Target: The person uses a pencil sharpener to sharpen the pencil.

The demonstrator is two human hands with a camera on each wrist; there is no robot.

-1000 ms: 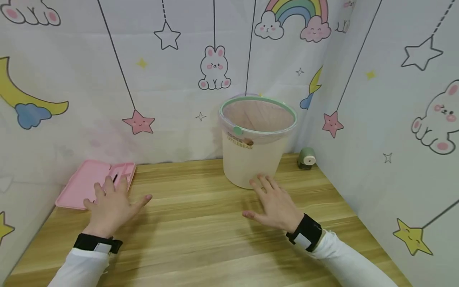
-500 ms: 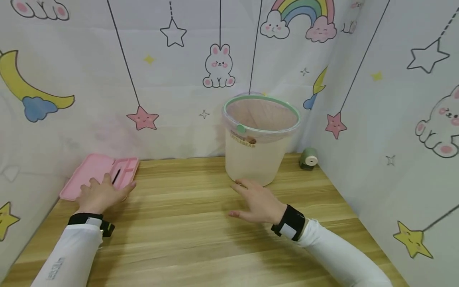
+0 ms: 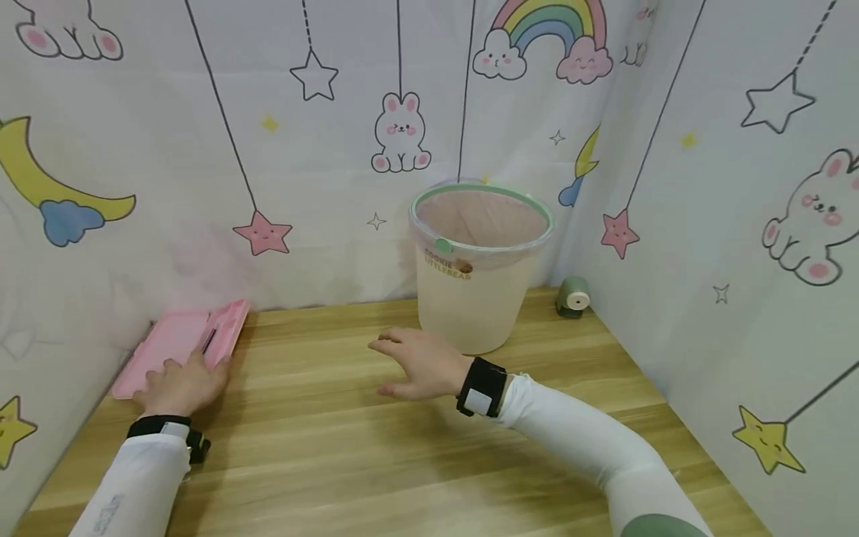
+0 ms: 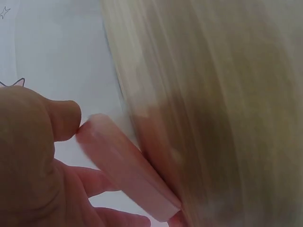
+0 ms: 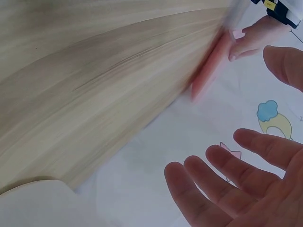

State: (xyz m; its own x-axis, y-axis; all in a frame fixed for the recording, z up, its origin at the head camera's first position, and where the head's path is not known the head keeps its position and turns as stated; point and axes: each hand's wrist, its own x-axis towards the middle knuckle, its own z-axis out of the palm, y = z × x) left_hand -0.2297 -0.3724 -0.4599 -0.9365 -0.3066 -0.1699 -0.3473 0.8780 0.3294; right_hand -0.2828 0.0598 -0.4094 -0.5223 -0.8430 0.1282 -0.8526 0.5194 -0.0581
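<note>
At the table's left back, a pink pencil case [image 3: 173,337] lies spread open, with its right part tipped up. Inside the right part is a dark pen [image 3: 209,339]. My left hand [image 3: 183,384] grips the case's near edge. In the left wrist view, the thumb presses one end of the pink case [image 4: 125,170] while other fingers reach behind it. My right hand [image 3: 423,362] hovers over the table in front of the bin, holding nothing. Its fingers [image 5: 222,189] are spread and slightly bent in the right wrist view.
A cream bin [image 3: 473,298] with a green rim and a clear liner stands at the back right. Beside it is a small green pencil sharpener [image 3: 573,297]. Patterned cloth walls [image 3: 335,261] border the wooden table [image 3: 322,462] at the back and sides.
My left hand has come down onto the pencil case and taken hold of it, and the case's right part has tipped up. My right hand has moved left, away from the bin's front.
</note>
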